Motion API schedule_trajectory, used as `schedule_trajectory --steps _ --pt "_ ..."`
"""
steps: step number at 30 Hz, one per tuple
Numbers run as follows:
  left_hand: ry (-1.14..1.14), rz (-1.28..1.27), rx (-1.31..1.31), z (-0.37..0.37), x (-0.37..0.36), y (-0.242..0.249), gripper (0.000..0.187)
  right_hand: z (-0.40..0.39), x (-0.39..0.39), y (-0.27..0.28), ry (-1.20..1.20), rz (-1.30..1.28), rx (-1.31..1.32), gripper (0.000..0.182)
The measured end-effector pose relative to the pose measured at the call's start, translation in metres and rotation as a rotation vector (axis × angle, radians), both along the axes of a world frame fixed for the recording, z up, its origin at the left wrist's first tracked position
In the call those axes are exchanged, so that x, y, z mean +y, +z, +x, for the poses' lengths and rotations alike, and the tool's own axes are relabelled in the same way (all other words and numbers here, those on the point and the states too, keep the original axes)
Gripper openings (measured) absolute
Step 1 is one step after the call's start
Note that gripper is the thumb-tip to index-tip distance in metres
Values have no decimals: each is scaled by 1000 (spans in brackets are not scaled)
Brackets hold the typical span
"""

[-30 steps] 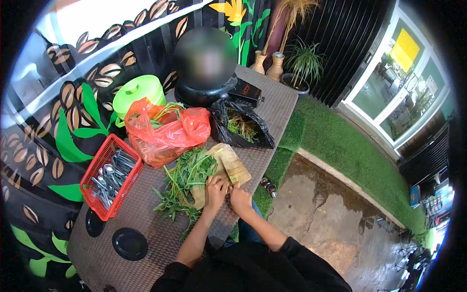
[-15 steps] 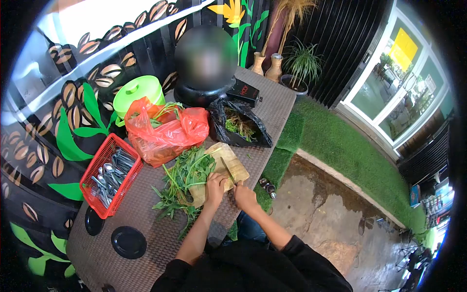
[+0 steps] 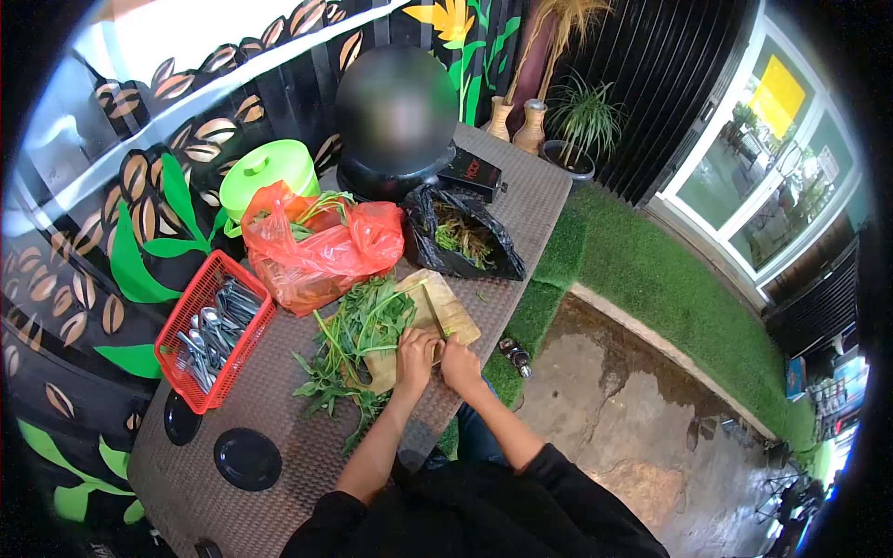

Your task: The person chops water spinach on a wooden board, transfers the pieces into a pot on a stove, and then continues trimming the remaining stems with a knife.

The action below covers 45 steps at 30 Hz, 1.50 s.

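While the leafy greens (image 3: 370, 321) lay heaped over the left part of the cutting board (image 3: 455, 302), the right hand (image 3: 459, 363) kept its fingers closed around the knife (image 3: 433, 310), its blade over the bare wood. The left hand (image 3: 415, 361) had its fingers curled at the near edge, their grip impossible to tell. A red bag (image 3: 321, 260) and a black bag (image 3: 507, 260) crowded the far side; a red basket (image 3: 244, 352) of cutlery stood left.

Knife (image 3: 433, 311) apparently in right hand (image 3: 460, 365)
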<state>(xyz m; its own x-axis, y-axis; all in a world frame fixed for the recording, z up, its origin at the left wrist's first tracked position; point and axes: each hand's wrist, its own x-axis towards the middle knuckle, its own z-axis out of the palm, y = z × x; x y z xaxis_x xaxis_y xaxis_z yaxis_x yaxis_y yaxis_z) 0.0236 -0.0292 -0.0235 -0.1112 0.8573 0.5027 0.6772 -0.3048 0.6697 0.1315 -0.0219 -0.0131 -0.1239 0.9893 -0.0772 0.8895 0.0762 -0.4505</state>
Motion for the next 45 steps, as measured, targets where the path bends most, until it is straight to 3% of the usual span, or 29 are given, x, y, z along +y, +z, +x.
schedule_trajectory --steps 13,16,19,22,29,35,37,44,45 --pt "60 0 116 1 -1 7 8 -1 -11 7 54 21 12 27" --pt "103 -49 77 4 -2 6 8 -7 -16 8 -55 -91 -44 23" --pt "48 2 121 2 -7 5 7 -5 -8 0 -13 12 -31 33" --pt "68 -13 129 -2 -7 -2 8 4 -17 4 13 54 -126 33" --pt "45 -105 61 -5 -3 5 10 13 6 -2 56 64 -73 35" --pt "59 -57 30 -2 -2 -4 8 14 -6 12 94 -32 -3 37" --pt "56 -32 36 -4 0 -4 8 1 -14 8 -25 -92 -16 36" --pt "43 -7 47 -4 -1 -2 9 5 -7 7 -2 -23 16 34" --pt "34 1 41 -4 -2 -2 9 0 -13 11 -53 -137 -9 35"
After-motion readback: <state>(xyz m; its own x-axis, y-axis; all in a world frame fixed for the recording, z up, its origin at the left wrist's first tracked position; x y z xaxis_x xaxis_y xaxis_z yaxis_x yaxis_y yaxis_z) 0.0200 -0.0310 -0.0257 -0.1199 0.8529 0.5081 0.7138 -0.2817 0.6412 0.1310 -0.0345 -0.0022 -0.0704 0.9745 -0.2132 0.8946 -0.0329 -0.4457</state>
